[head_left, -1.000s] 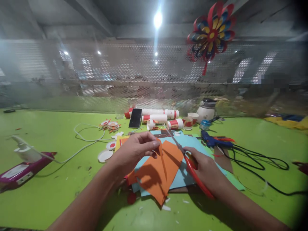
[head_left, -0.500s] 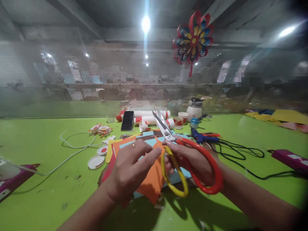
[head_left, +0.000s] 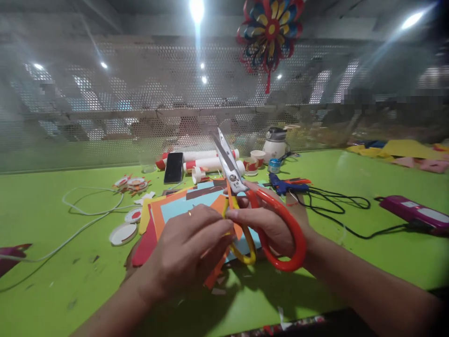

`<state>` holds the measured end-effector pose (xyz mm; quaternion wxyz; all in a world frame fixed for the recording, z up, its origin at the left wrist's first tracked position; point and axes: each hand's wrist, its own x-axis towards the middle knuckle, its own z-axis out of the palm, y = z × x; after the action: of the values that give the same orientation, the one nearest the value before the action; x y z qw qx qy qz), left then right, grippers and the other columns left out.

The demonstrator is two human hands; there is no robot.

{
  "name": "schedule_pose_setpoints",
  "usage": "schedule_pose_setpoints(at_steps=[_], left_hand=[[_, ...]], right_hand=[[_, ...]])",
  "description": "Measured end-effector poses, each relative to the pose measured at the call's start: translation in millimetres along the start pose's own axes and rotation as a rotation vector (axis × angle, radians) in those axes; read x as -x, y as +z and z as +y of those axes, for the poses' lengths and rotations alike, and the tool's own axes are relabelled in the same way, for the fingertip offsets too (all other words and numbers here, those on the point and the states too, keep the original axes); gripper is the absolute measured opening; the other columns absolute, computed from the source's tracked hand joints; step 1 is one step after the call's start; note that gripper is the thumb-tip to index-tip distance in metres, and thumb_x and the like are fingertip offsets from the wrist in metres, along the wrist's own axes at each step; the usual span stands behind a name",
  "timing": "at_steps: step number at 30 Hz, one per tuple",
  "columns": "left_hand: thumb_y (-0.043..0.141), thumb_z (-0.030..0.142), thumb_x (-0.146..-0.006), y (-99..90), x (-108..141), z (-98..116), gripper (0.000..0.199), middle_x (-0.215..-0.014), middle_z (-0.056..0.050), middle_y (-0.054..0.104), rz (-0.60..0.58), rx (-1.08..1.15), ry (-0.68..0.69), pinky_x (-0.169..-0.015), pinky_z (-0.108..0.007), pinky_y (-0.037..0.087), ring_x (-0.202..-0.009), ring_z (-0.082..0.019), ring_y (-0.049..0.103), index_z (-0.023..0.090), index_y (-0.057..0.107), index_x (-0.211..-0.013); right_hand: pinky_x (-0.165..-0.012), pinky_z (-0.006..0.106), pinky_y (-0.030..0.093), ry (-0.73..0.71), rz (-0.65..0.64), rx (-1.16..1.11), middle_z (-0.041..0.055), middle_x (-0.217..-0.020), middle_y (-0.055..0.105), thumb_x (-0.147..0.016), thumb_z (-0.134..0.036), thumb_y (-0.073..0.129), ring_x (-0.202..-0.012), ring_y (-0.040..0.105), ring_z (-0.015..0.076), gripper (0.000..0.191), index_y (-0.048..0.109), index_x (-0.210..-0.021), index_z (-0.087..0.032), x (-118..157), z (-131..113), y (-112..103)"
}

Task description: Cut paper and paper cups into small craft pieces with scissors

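In my right hand (head_left: 271, 224) is a pair of scissors (head_left: 233, 177) with one red and one yellow handle loop. Their blades point up and away from me, slightly apart. My left hand (head_left: 192, 241), a ring on one finger, is closed at the yellow loop, its fingertips near my right thumb. A narrow piece of orange paper (head_left: 214, 275) hangs below the left fingers, and they seem to pinch it, though the grip is partly hidden. Under both hands lies a stack of coloured paper (head_left: 171, 208) in light blue, orange, yellow and red.
Behind the stack are a phone (head_left: 174, 167), white-and-red tubes (head_left: 206, 164), paper cups (head_left: 250, 166) and a jug (head_left: 274, 146). A blue glue gun (head_left: 286, 186) with a black cord lies right, near a purple power strip (head_left: 414, 213). Round lids (head_left: 122, 233) lie left.
My left fingers have closed in toward the right hand. The orange paper has shifted and shows less of its face. The scissors point more upright, and the view has tilted down and turned right.
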<state>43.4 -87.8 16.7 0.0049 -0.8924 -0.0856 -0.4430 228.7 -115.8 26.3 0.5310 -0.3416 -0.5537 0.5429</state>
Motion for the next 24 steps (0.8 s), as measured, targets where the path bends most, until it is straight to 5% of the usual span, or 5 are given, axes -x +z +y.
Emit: schedule_pose_setpoints(at_steps=[4, 7, 11, 16, 24], left_hand=[[0.056, 0.021, -0.084, 5.7, -6, 0, 0.011, -0.08, -0.006, 0.064, -0.016, 0.418, -0.661, -0.064, -0.027, 0.047, -0.072, -0.015, 0.058, 0.016, 0.062, -0.092], [0.058, 0.031, -0.084, 11.7, -12, 0, 0.018, -0.07, -0.004, 0.063, -0.104, 0.693, -0.972, -0.061, -0.025, 0.045, -0.065, -0.013, 0.055, 0.015, 0.064, -0.079], [0.066, 0.032, -0.078, 21.0, -14, 1, 0.018, -0.074, -0.002, 0.063, -0.067, 0.904, -1.141, -0.063, -0.023, 0.042, -0.066, -0.01, 0.054, 0.014, 0.064, -0.08], [0.077, 0.029, -0.066, 28.2, -10, 0, 0.029, -0.073, 0.001, 0.062, 0.15, 0.951, -1.244, -0.06, -0.022, 0.042, -0.066, -0.01, 0.056, 0.016, 0.058, -0.085], [0.078, 0.024, -0.063, 35.2, -6, 2, 0.026, -0.059, 0.002, 0.061, 0.058, 1.074, -1.357, -0.053, -0.023, 0.04, -0.05, -0.009, 0.053, 0.016, 0.054, -0.071]], right_hand=[[-0.053, 0.021, 0.042, -0.095, 0.066, 0.261, -0.0059, -0.066, 0.055, -0.079, -0.014, 0.064, -0.057, 0.051, 0.0087, 0.017, 0.055, -0.093, -0.018, 0, -7, -6], [-0.05, 0.019, 0.04, -0.147, 0.079, 0.471, -0.0064, -0.066, 0.054, -0.077, -0.012, 0.064, -0.056, 0.048, 0.0083, 0.037, 0.052, -0.112, -0.017, 2, -11, -7], [-0.054, 0.021, 0.043, -0.221, 0.087, 0.625, -0.0049, -0.074, 0.056, -0.073, -0.005, 0.063, -0.057, 0.049, 0.0087, 0.062, 0.041, -0.13, -0.015, 2, -10, -4], [-0.055, 0.022, 0.045, -0.214, 0.128, 0.667, -0.0057, -0.068, 0.054, -0.075, -0.009, 0.062, -0.058, 0.05, 0.0108, 0.063, 0.039, -0.133, -0.016, 0, -2, -3], [-0.052, 0.024, 0.044, -0.221, 0.236, 0.751, -0.005, -0.067, 0.053, -0.077, -0.016, 0.063, -0.056, 0.047, 0.0118, 0.057, 0.043, -0.131, -0.018, 1, 6, -3]])
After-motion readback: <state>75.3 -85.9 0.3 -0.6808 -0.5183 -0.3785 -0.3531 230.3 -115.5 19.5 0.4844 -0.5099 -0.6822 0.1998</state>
